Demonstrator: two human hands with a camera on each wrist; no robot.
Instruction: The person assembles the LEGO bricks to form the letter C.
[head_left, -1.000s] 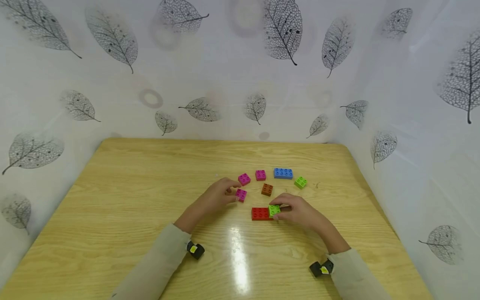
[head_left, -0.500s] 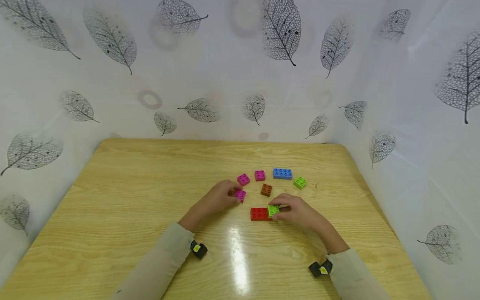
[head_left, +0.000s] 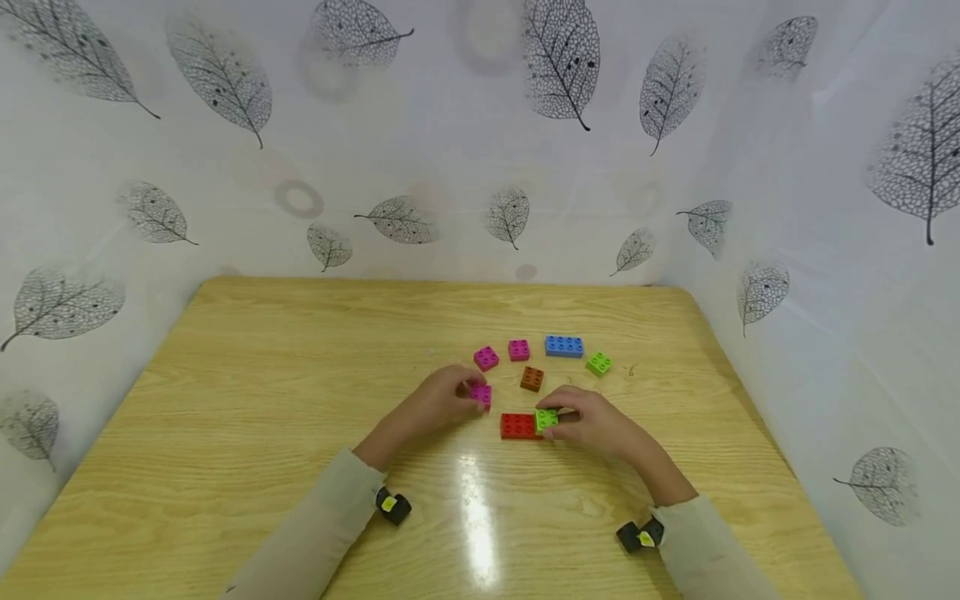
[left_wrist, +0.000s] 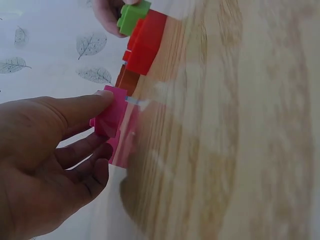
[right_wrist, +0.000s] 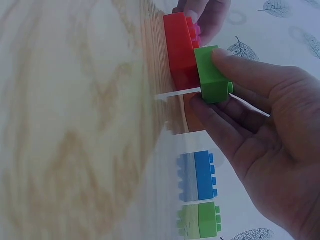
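My left hand (head_left: 441,395) pinches a small pink toy brick (head_left: 482,397) between thumb and fingers, low over the table; in the left wrist view the thumb lies along one side of this pink brick (left_wrist: 111,111). To its right, a long red brick (head_left: 517,426) lies on the table. A small lime-green brick (head_left: 546,421) sits on the red brick's right end. My right hand (head_left: 596,423) grips that green brick, thumb on the near side and fingers on the far side, as the right wrist view shows with the green brick (right_wrist: 212,75) against the red brick's studs (right_wrist: 192,32).
Behind the hands lie a brown brick (head_left: 532,379), two pink bricks, one at the left (head_left: 486,358) and another beside it (head_left: 519,350), a long blue brick (head_left: 564,347) and a second green brick (head_left: 599,364). The wooden table (head_left: 300,350) meets a leaf-patterned cloth (head_left: 450,150) behind.
The left fingers have closed on the nearest pink brick, which has turned and shifted slightly toward the person. The right hand stays on the green brick.
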